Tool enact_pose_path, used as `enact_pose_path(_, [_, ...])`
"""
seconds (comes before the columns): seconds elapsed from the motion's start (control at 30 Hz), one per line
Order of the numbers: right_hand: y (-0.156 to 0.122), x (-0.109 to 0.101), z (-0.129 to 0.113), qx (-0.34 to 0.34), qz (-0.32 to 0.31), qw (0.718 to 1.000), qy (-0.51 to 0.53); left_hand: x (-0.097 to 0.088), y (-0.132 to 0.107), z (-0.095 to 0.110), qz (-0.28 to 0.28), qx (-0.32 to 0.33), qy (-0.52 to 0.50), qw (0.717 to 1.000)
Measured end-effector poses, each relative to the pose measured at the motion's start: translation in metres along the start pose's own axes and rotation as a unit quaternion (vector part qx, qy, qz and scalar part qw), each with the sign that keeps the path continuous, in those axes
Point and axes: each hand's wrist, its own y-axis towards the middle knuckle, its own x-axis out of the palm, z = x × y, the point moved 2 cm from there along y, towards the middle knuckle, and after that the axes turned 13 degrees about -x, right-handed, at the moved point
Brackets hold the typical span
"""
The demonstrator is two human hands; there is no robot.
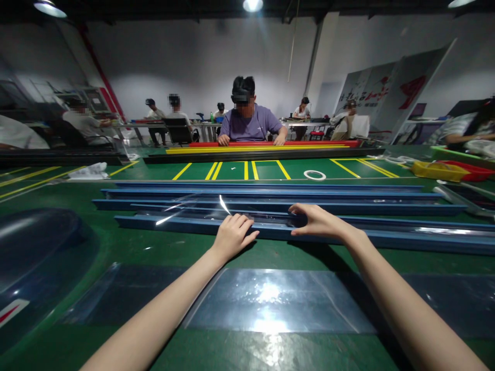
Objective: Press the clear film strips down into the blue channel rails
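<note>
Several long blue rails [270,206] lie side by side across the green table [174,247] in front of me. My left hand [232,234] rests on the nearest rail [185,226], fingers curled over its edge and pressed onto a clear plastic strip [193,211] that lies along the rails. My right hand [317,221] grips the same near rail a little to the right, thumb below and fingers hooked over the top. A clear plastic sheet [278,301] lies flat on the table between my forearms.
A dark clear dome [34,247] sits at the left edge. A white ring [314,175] lies beyond the rails. A person in a purple shirt [249,126] works opposite at red, yellow and black rails [263,149]. Yellow and red trays [444,170] stand at right.
</note>
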Motion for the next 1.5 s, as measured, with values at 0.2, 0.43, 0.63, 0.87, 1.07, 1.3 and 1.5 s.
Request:
enact_pose_path(0.2, [-0.003, -0.002, 0.006, 0.009, -0.012, 1.000, -0.014, 0.001, 0.001, -0.001, 0.001, 0.012, -0.025, 1.000])
enact_pose_path(0.43, [-0.002, 0.005, -0.002, 0.011, -0.018, 0.998, -0.067, 0.002, 0.001, 0.000, -0.008, 0.013, -0.015, 1.000])
enact_pose_path(0.63, [0.001, 0.012, -0.005, 0.007, -0.014, 0.995, -0.102, 0.000, 0.002, 0.001, -0.012, 0.015, 0.003, 1.000])
enact_pose_path(0.87, [0.003, 0.013, -0.005, 0.016, -0.037, 0.991, -0.126, 0.001, 0.002, 0.002, -0.009, 0.020, 0.019, 1.000])
enact_pose_path(1.07, [0.003, 0.012, -0.006, 0.020, -0.042, 0.991, -0.126, 0.002, 0.002, 0.002, -0.003, 0.022, 0.017, 1.000])
enact_pose_path(1.3, [0.003, 0.012, -0.007, 0.025, -0.044, 0.991, -0.124, 0.004, 0.002, 0.001, -0.003, 0.022, 0.014, 1.000])
enact_pose_path(1.5, [0.004, 0.013, -0.006, 0.025, -0.048, 0.990, -0.131, 0.005, 0.001, 0.000, -0.015, 0.017, 0.015, 1.000])
